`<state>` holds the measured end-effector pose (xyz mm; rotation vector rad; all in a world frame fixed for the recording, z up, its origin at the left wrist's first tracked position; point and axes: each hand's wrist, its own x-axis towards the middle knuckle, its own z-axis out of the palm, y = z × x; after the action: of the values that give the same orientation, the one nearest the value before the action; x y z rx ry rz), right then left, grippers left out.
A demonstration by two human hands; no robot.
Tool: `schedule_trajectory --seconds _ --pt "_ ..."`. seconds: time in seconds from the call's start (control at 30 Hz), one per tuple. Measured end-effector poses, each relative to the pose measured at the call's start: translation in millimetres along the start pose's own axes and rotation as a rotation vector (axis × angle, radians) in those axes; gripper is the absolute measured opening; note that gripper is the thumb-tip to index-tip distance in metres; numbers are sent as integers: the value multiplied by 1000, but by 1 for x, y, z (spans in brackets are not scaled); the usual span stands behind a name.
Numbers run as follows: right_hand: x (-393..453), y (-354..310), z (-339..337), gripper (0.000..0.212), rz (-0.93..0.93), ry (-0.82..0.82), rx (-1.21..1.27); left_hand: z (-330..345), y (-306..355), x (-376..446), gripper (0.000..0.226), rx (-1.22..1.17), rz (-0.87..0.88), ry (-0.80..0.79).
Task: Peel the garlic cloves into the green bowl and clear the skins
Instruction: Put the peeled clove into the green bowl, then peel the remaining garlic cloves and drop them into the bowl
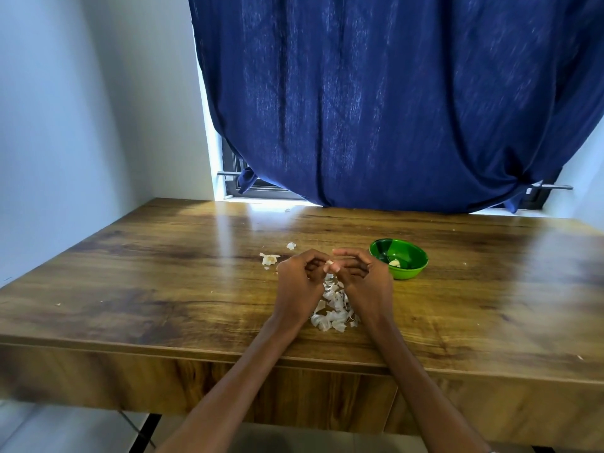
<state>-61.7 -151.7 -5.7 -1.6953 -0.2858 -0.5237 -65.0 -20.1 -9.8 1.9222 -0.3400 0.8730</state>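
A small garlic clove [329, 262] is being worked between the two hands, held up over the worktop [163, 273] just in front of the person. The left hand [299, 281] is curled round it from one side, the right hand [362, 276] from the other, fingertips pinching at the pale bit showing between them. How much skin is left on it cannot be told; it is mostly hidden by the fingers.

Directly beneath the hands a heap of skins [333, 310] is spread, running back toward the near edge of the worktop. The green bowl [399, 258] is set just to the right of the right hand, with one peeled clove [394, 263] seen inside. Further left, a loose garlic piece [269, 258] and a scrap of skin [291, 245] are lying apart from the heap.

Risks from here, as judged: the clove is small and likely slick once bared, so it could be squeezed out of the pinch and dropped into the skins, where it would be hard to pick out. A careless reach toward the bowl could see it nudged or tipped, being so close to the right wrist. The light skins could be brushed off the near edge by the forearms, and the stray scraps to the left could be missed when the sweep-up is done
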Motion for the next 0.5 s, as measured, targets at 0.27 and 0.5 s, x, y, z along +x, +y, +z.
schedule_trajectory --seconds 0.27,0.5 --pt "-1 -1 0 34 -36 39 -39 1 -6 2 13 -14 -51 -37" --pt "-1 -1 0 36 -31 84 -44 0 -3 3 13 -60 -146 -182"
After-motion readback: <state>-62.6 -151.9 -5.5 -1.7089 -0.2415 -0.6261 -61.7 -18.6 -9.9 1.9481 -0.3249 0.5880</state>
